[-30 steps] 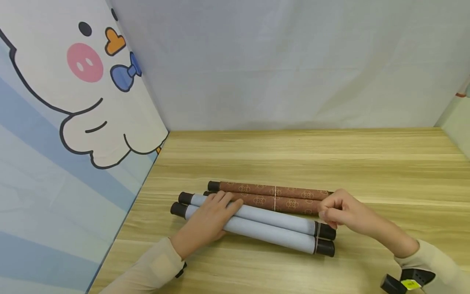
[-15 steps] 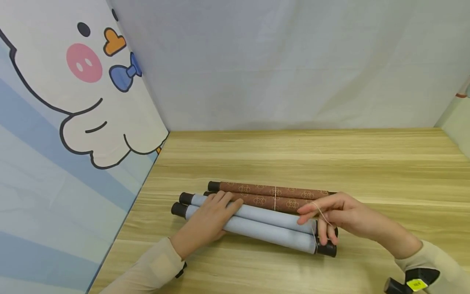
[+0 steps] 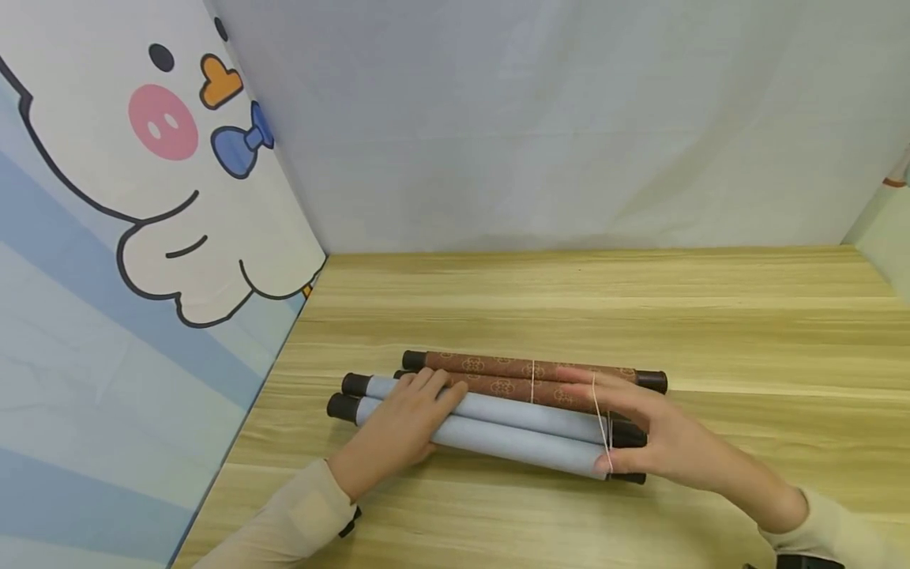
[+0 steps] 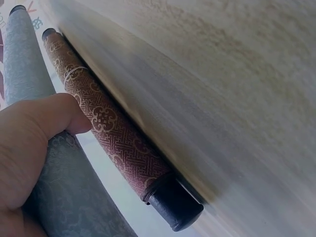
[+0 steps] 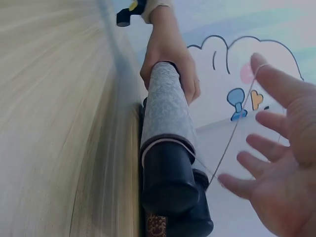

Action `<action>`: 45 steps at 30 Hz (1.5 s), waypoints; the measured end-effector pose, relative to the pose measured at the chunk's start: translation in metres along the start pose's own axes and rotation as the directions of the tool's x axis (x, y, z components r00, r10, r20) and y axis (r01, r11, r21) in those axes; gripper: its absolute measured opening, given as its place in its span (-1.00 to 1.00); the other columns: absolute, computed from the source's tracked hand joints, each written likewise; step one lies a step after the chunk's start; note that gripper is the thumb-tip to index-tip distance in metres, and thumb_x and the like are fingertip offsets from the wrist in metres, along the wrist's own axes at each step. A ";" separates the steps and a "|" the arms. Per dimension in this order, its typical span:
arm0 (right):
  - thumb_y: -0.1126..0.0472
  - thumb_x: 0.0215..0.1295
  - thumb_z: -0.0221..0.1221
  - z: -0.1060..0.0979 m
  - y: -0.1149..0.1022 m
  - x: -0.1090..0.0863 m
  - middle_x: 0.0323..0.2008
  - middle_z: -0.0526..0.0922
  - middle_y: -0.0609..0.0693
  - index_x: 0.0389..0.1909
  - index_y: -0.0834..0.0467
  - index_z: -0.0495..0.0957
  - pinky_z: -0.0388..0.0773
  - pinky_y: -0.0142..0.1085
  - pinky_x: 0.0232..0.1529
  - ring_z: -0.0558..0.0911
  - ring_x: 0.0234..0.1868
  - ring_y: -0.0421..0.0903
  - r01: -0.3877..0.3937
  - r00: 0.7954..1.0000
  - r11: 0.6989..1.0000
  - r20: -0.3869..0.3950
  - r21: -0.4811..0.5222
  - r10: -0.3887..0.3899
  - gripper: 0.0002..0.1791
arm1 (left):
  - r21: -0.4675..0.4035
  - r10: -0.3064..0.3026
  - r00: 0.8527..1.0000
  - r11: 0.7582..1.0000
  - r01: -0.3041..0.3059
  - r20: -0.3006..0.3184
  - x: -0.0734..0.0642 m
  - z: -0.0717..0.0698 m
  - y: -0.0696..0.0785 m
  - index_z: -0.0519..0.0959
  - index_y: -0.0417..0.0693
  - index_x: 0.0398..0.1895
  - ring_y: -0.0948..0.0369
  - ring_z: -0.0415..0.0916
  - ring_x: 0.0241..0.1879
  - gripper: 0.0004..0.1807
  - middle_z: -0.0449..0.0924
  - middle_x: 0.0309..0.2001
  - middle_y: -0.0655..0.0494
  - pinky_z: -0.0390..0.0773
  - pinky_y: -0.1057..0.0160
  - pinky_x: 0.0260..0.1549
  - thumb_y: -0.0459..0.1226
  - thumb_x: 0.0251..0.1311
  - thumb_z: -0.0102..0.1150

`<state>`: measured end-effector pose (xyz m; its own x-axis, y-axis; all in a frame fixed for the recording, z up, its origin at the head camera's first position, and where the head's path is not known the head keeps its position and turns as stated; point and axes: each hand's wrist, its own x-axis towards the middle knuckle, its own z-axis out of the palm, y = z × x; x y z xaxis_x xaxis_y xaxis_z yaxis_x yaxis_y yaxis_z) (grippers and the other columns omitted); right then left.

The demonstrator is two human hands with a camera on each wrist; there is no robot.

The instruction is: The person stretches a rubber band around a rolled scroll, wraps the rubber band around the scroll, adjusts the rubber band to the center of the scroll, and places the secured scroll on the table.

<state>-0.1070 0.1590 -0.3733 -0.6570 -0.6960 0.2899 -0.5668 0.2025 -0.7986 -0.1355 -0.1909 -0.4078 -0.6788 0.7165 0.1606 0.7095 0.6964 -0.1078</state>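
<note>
Two light-blue scrolls (image 3: 529, 449) with black end caps lie side by side, slanting across the table. My left hand (image 3: 408, 415) grips them near their left ends, its thumb over the blue roll in the left wrist view. At their right ends, my right hand (image 3: 661, 431) has its fingers and thumb spread, with a thin rubber band (image 3: 601, 412) stretched across them. In the right wrist view the band (image 5: 229, 136) runs from the spread hand to the black caps (image 5: 170, 177), and part of it loops round the nearer cap.
Just behind lie two brown patterned scrolls (image 3: 490, 387) with black caps, bound at the middle by a pale band (image 3: 533, 382). The wooden table (image 3: 569, 308) meets a grey cloth backdrop (image 3: 554, 126). A cartoon-printed cloth (image 3: 92, 316) hangs along the left edge.
My right hand has gone from bent fingers beside the caps to spread fingers over the scroll ends, stretching the band. The blue scrolls' right ends have shifted slightly backward; my left hand keeps its grip.
</note>
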 end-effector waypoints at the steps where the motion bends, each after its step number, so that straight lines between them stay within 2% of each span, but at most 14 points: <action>1: 0.28 0.02 0.44 0.002 -0.002 0.000 0.50 0.25 0.10 0.44 0.19 0.29 0.14 -0.61 0.40 0.16 0.53 -0.31 -0.004 1.000 0.997 -0.022 -0.082 0.002 -0.10 | 0.003 0.003 1.000 1.000 -0.003 -0.001 0.000 0.000 0.000 0.36 0.04 0.29 0.12 0.40 0.03 -0.01 0.44 0.07 0.07 0.54 0.08 -0.03 -0.09 -0.33 0.68; 4: 0.15 -0.07 0.50 0.008 -0.005 0.002 0.46 0.33 0.04 0.39 0.12 0.38 0.07 -0.62 0.41 0.22 0.51 -0.30 -0.012 0.997 0.971 -0.074 -0.237 -0.006 -0.09 | 0.011 -0.002 1.000 1.000 0.002 -0.001 0.000 0.001 0.000 0.36 0.03 0.29 0.11 0.39 0.03 0.00 0.44 0.07 0.07 0.53 0.08 -0.06 -0.09 -0.32 0.68; 8: 0.07 -0.11 0.53 0.013 -0.009 0.003 0.45 0.34 -0.07 0.36 0.04 0.41 0.02 -0.66 0.40 0.26 0.48 -0.30 -0.035 0.992 0.943 -0.129 -0.331 -0.008 -0.09 | 0.009 -0.023 1.000 1.000 0.023 -0.006 0.000 0.000 -0.001 0.35 0.01 0.29 0.11 0.37 0.01 0.01 0.43 0.06 0.06 0.50 0.08 -0.08 -0.09 -0.34 0.68; 12: -0.04 -0.17 0.54 0.018 -0.016 0.003 0.45 0.31 -0.09 0.40 -0.04 0.37 -0.02 -0.67 0.40 0.26 0.46 -0.29 -0.060 0.988 0.896 -0.155 -0.440 -0.011 -0.01 | 0.006 -0.041 0.999 0.999 0.041 -0.007 0.000 -0.001 -0.002 0.34 0.01 0.30 0.10 0.36 0.01 0.01 0.42 0.06 0.05 0.50 0.06 -0.06 -0.09 -0.33 0.68; 15: -0.09 -0.22 0.55 0.023 -0.021 0.004 0.47 0.27 -0.04 0.41 -0.04 0.35 0.17 -0.57 0.37 0.25 0.47 -0.23 -0.071 0.984 0.853 -0.177 -0.518 -0.026 0.05 | 0.002 -0.057 0.998 0.998 0.057 -0.002 -0.001 -0.002 -0.003 0.34 0.00 0.30 0.09 0.37 0.00 0.00 0.42 0.06 0.04 0.49 0.05 -0.03 -0.10 -0.31 0.67; 19: -0.08 -0.31 0.59 0.027 -0.025 0.003 0.52 0.18 -0.01 0.43 -0.05 0.33 0.54 -0.17 0.19 0.30 0.45 0.00 -0.129 0.976 0.813 -0.217 -0.567 0.003 0.13 | -0.013 -0.078 0.997 0.997 0.078 -0.005 -0.001 -0.004 -0.006 0.36 0.00 0.30 0.09 0.37 0.00 -0.01 0.43 0.07 0.04 0.49 0.05 -0.03 -0.13 -0.31 0.67; 21: -0.05 -0.32 0.60 0.028 -0.026 0.001 0.53 0.14 -0.02 0.45 -0.08 0.30 0.59 0.03 0.09 0.33 0.41 0.11 -0.172 0.970 0.808 -0.239 -0.564 0.040 0.16 | -0.022 -0.095 0.995 0.995 0.095 -0.009 -0.002 -0.005 -0.008 0.36 0.00 0.30 0.07 0.39 0.02 -0.01 0.43 0.08 0.03 0.50 0.03 -0.02 -0.14 -0.32 0.67; 23: 0.00 -0.32 0.61 0.029 -0.027 0.000 0.54 0.13 0.00 0.46 -0.08 0.29 0.60 0.08 0.05 0.38 0.37 0.19 -0.206 0.962 0.815 -0.267 -0.541 0.067 0.16 | -0.030 -0.121 0.993 0.992 0.121 -0.012 -0.004 -0.007 -0.010 0.36 0.00 0.30 0.06 0.40 0.04 -0.01 0.44 0.09 0.01 0.51 0.01 -0.02 -0.14 -0.32 0.67; 32: 0.04 -0.26 0.61 0.027 -0.029 -0.004 0.54 0.12 0.08 0.50 -0.11 0.20 0.59 0.06 0.01 0.54 0.19 0.08 -0.374 0.895 0.823 -0.398 -0.427 0.200 0.20 | -0.062 -0.228 0.970 0.973 0.224 -0.077 -0.008 -0.014 -0.019 0.40 -0.02 0.24 0.02 0.45 -0.01 -0.08 0.48 0.02 -0.03 0.54 -0.05 -0.04 -0.21 -0.32 0.66; 35: 0.03 -0.21 0.59 0.023 -0.030 -0.004 0.56 0.06 0.10 0.53 -0.13 0.14 0.51 0.23 0.09 0.49 0.25 0.20 -0.436 0.864 0.827 -0.421 -0.356 0.274 0.21 | -0.068 -0.262 0.957 0.964 0.256 -0.125 -0.009 -0.017 -0.022 0.43 -0.01 0.23 0.02 0.45 0.00 -0.08 0.49 0.00 -0.02 0.54 -0.06 -0.02 -0.25 -0.35 0.66; 37: 0.00 -0.18 0.57 0.020 -0.029 -0.005 0.57 0.05 0.11 0.54 -0.14 0.10 0.41 0.33 0.15 0.34 0.39 0.34 -0.466 0.846 0.829 -0.430 -0.309 0.315 0.22 | -0.071 -0.273 0.950 0.962 0.265 -0.152 -0.010 -0.018 -0.023 0.45 0.00 0.21 0.02 0.45 -0.01 -0.10 0.49 0.00 -0.02 0.54 -0.06 -0.02 -0.26 -0.37 0.66; 40: -0.05 -0.15 0.55 0.017 -0.028 -0.004 0.56 0.05 0.14 0.56 -0.13 0.03 0.39 0.23 0.21 0.28 0.43 0.35 -0.488 0.832 0.831 -0.429 -0.266 0.352 0.24 | -0.072 -0.264 0.946 0.964 0.255 -0.186 -0.011 -0.019 -0.024 0.47 -0.01 0.19 0.02 0.47 -0.04 -0.11 0.51 -0.02 -0.02 0.55 -0.05 -0.06 -0.26 -0.39 0.67; 43: -0.05 -0.11 0.54 0.016 -0.027 -0.003 0.55 0.07 0.17 0.57 -0.08 0.00 0.51 -0.01 0.15 0.38 0.37 0.26 -0.483 0.833 0.847 -0.417 -0.223 0.365 0.24 | -0.074 -0.233 0.949 0.972 0.222 -0.212 -0.012 -0.019 -0.022 0.48 -0.01 0.18 0.03 0.48 -0.07 -0.11 0.53 -0.04 -0.01 0.57 -0.04 -0.10 -0.27 -0.41 0.66; 45: -0.02 -0.09 0.53 0.016 -0.027 -0.002 0.55 0.07 0.18 0.57 -0.05 0.00 0.54 -0.04 0.14 0.40 0.35 0.24 -0.473 0.835 0.862 -0.406 -0.185 0.371 0.22 | -0.072 -0.204 0.954 0.979 0.192 -0.222 -0.012 -0.020 -0.020 0.47 0.00 0.18 0.03 0.50 -0.08 -0.12 0.53 -0.05 -0.01 0.58 -0.04 -0.11 -0.28 -0.40 0.66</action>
<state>-0.0826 0.1439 -0.3612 -0.9609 -0.2266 0.1594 -0.2695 0.6306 -0.7278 -0.1376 -0.2147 -0.3879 -0.7501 0.5322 0.3925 0.5774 0.8164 -0.0036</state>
